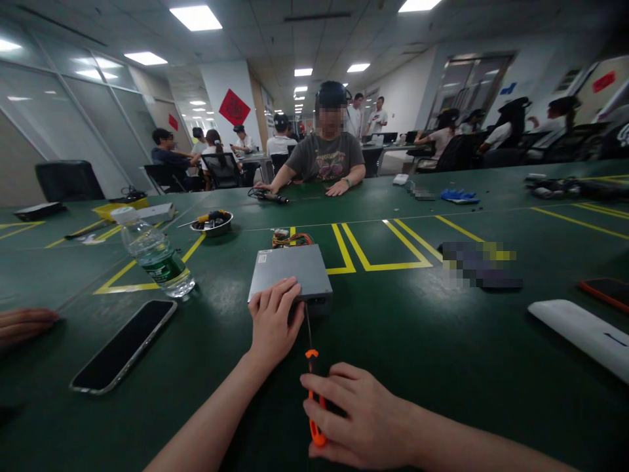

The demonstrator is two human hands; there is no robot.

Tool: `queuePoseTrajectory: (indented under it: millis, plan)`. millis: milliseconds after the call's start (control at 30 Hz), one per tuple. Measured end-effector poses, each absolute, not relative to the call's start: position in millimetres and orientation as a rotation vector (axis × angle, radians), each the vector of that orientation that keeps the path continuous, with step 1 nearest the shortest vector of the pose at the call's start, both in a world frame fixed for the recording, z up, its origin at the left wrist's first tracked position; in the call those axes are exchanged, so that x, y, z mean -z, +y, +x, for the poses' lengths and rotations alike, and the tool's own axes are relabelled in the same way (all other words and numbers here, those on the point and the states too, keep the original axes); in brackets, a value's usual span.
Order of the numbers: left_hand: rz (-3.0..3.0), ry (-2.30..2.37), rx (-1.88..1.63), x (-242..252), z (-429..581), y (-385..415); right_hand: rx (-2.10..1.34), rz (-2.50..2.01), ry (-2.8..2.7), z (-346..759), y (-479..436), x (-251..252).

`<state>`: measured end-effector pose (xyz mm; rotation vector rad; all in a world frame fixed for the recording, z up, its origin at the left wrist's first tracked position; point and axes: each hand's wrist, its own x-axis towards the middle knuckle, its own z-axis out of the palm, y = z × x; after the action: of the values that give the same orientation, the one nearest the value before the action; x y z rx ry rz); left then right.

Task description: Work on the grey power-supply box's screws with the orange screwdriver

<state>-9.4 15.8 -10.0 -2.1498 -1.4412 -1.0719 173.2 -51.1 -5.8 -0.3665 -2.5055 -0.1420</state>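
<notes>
A grey metal computer power supply (292, 265) lies on the green table, its bundle of coloured cables (295, 240) at the far side. My left hand (276, 311) rests on its near left corner, fingers over the top and thumb by the front face. In my right hand (361, 416) is a screwdriver (317, 419) with an orange and black handle, gripped between thumb and fingers. Its thin shaft points away from me, and the tip meets the near face of the power supply; the exact contact spot is too small to make out.
Left of me are a phone (125, 344), a water bottle (164, 259) and another person's hand (29, 324). Farther back stands a metal bowl (219, 226) with tools. A white device (584, 331) lies to the right. A person (329, 154) sits opposite, hands on the table.
</notes>
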Motion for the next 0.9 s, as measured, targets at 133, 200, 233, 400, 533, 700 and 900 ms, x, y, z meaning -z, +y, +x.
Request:
queuePoseTrajectory:
  millis: [133, 200, 233, 400, 533, 700, 900]
  plan:
    - [-2.146, -1.450, 1.065, 10.7, -9.2, 16.5, 0.079, -0.385, -2.523, 173.5, -49.8, 6.3]
    - [-2.146, -1.456, 1.060, 11.0, -9.2, 16.9, 0.044, -0.411, -2.582, 173.9, -50.1, 4.6]
    - [-2.144, -1.454, 1.061, 11.0, -9.2, 17.0, 0.044, -0.416, -2.606, 174.0, -50.5, 3.6]
    - [-2.146, -1.430, 1.074, 10.1, -9.2, 16.8, 0.113, -0.376, -2.574, 174.2, -51.6, 2.7]
    - [-2.149, -1.434, 1.073, 9.7, -9.2, 16.0, 0.096, -0.374, -2.494, 174.6, -50.8, 7.7]
    - [-2.154, -1.443, 1.057, 9.3, -9.4, 16.1, 0.032, -0.384, -2.606, 174.6, -50.7, 2.8]
    - [-2.156, -1.449, 1.065, 9.4, -9.1, 16.6, 0.133, -0.336, -2.484, 175.4, -51.1, 1.6]
